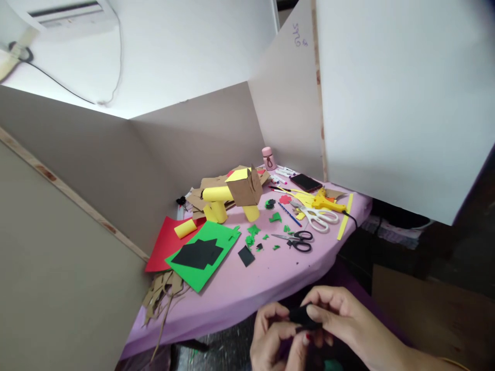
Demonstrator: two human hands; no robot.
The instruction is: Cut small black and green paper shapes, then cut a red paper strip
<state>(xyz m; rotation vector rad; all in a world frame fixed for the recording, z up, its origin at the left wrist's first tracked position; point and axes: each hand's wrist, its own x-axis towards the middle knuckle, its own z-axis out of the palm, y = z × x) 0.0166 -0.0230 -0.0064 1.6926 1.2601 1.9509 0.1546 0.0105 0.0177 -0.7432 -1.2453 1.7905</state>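
Left hand [270,330] and right hand [346,317] close together, fingers of both pinched on a small black piece [299,315]. It's held low, just off the front edge of the desk [266,283]; material looks like paper, can't confirm from where I'm standing. Desk status: yellow tubes [217,194] with a cardboard box [243,191] at one end, toward the back. Left side: green sheet [199,275] overlapping red sheet [158,252], black cutout [198,254] on the green, short yellow roll [185,228] on the red. Small black rectangle [246,256] right of the green sheet, near green scraps [253,230]. Further right: black-handled scissors [293,239], then white-handled scissors [310,212] beside yellow glue gun [325,202]. Pink jar [268,159] in the back corner, dark phone-like slab [305,182] nearby.
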